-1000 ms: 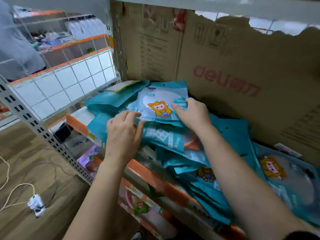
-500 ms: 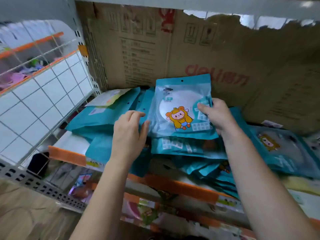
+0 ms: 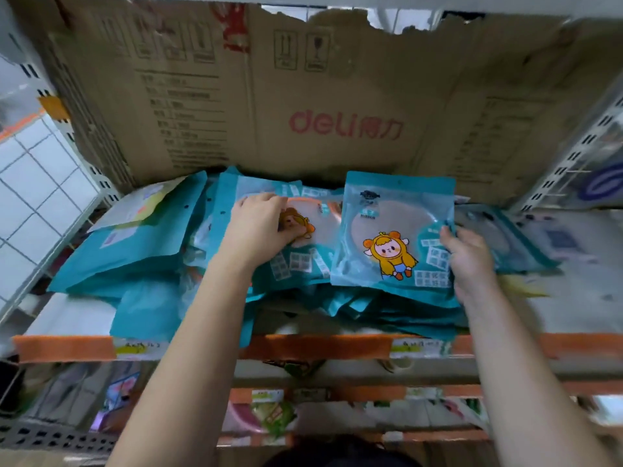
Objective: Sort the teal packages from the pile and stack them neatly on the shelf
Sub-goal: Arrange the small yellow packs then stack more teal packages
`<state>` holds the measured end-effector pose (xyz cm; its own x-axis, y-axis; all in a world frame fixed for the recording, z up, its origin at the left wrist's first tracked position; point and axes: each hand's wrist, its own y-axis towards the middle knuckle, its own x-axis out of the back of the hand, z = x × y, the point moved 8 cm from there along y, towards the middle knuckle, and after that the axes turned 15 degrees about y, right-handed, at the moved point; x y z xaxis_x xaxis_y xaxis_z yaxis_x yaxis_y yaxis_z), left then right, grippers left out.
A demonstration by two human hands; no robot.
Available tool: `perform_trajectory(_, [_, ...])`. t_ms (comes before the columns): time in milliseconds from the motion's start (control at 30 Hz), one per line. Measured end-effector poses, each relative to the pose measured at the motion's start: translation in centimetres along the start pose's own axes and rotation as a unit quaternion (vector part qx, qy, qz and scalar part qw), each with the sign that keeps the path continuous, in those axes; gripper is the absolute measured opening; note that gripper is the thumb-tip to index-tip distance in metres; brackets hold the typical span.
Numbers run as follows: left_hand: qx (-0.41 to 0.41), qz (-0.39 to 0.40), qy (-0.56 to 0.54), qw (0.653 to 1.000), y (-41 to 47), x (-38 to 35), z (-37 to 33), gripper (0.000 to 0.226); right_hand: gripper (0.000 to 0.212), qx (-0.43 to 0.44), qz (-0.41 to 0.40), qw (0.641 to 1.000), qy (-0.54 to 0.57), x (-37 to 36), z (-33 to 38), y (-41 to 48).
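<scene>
Teal package [image 3: 391, 230] lay long axis toward the shelf's [image 3: 573, 308] back edge, its right side pinched by right hand [image 3: 472, 261] fingers [image 3: 448, 232], left hand [image 3: 259, 227] fingers [image 3: 251, 202] curled on the pile [image 3: 303, 264] beside it

Heaped on the shelf [image 3: 573, 315], a pile of packages [image 3: 145, 261], cardboard sheet [image 3: 337, 96] upright behind at twelve o'clock. On the pile, a top package [image 3: 391, 237], right hand [image 3: 472, 261] at its three o'clock edge, left hand [image 3: 259, 227] at its nine o'clock on a neighbouring package [image 3: 303, 264]. Lower shelf [image 3: 505, 389] beneath, at six o'clock.
</scene>
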<state>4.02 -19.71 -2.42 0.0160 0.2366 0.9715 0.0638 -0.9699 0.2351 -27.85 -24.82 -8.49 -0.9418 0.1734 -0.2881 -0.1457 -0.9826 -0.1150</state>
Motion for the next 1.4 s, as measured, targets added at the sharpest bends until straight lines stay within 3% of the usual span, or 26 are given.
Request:
perform_trajectory(100, [-0.012,0.060,0.022,0.998,2.0,-1.6,-0.4,0.060,0.016,0.005,-0.008,1.000,0.007,1.0,-0.1,-0.7])
perform_trajectory(267, [0.014,0.063,0.112,0.992,3.7,-2.3,-0.6,0.073,0.015,0.018,-0.012,1.000,0.003,1.9,-0.1,-1.4])
perform_trajectory(400, [0.032,0.094,0.144,0.985,4.3,-1.9,-0.4,0.067,0.014,0.014,-0.015,1.000,-0.008,2.5,-0.2,-1.3])
perform_trajectory(633, [0.059,0.147,0.065,0.985,4.0,-1.5,1.1,0.050,0.014,0.003,-0.014,1.000,-0.010,3.2,-0.5,-1.5])
perform_trajectory(767, [0.059,0.088,0.014,0.994,3.3,-0.8,1.4,0.025,0.015,-0.014,-0.025,0.999,0.017,4.1,-1.2,-1.6])
perform_trajectory(867, [0.085,0.048,-0.089,0.991,2.2,-0.2,1.3,0.032,0.017,-0.014,-0.039,0.998,0.042,4.8,-1.4,-1.6])
perform_trajectory(1067, [0.144,-0.010,-0.369,0.918,0.1,0.1,-1.2,0.039,0.018,0.004,-0.048,0.995,0.092,7.2,-0.9,-1.8])
perform_trajectory(1233, [0.143,-0.034,-0.487,0.861,-1.4,-0.7,-6.9,0.016,0.016,0.006,-0.081,0.990,0.117,12.0,0.7,-2.1])
perform_trajectory(1400, [0.164,-0.051,-0.578,0.798,-2.6,-2.0,-13.7,0.018,0.018,0.008,-0.102,0.990,0.094,19.0,2.2,-2.9])
